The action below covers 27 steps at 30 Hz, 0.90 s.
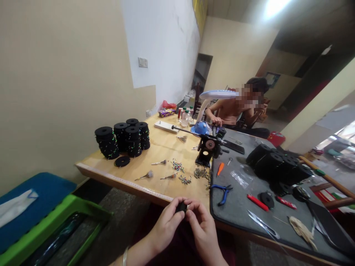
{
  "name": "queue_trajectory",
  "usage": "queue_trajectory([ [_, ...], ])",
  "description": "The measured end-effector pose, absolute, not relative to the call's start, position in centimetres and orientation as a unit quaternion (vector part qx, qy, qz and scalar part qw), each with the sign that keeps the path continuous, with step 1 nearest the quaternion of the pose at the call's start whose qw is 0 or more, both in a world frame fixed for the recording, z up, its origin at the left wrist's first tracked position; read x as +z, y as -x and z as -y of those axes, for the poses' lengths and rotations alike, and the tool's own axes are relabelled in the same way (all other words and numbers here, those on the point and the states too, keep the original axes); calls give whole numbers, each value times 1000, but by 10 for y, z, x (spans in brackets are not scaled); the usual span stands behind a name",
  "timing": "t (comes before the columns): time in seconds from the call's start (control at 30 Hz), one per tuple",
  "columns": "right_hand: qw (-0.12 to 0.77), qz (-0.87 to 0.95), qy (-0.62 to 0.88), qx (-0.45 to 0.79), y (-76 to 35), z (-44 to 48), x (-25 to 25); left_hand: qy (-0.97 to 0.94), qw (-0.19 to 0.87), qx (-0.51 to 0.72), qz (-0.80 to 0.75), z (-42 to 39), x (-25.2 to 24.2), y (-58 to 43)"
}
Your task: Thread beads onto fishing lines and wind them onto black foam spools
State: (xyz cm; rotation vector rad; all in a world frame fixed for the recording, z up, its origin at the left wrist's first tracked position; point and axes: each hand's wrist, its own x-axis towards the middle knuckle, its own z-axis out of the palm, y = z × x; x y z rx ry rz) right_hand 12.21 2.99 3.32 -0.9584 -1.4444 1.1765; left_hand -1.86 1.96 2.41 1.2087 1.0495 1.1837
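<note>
My left hand (pixel 168 221) is closed around a small black foam spool (pixel 181 207) just in front of the table's near edge. From the other side, the bent fingers of my right hand (pixel 200 221) press together at the spool's right edge; any thin line between them is too fine to see. Both hands partly cover the spool. Beyond them on the wood lie small piles of coloured beads (pixel 177 165) and of dark metal bits (pixel 201 172). Blue-handled pliers (pixel 222 193) rest on the grey mat to the right of my hands.
Stacked black foam spools (pixel 133 138) stand at the left, more spools (pixel 266 162) at the right. A black clamp-like tool (pixel 208 147) and a lamp (pixel 201 127) rise mid-table. Scissors (pixel 263 224) and a red knife (pixel 257 202) lie on the mat (pixel 233 218). Another person (pixel 235 111) sits across.
</note>
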Motion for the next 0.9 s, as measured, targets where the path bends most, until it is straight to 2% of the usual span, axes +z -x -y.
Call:
queue_trajectory([
  [0.53,492,599,395,493,-127,-27,34,-545,519,495,-433,-17,30,16],
  [0.9,472,672,417,388,-130,-24,37,-568,484,478,-463,-12,31,14],
])
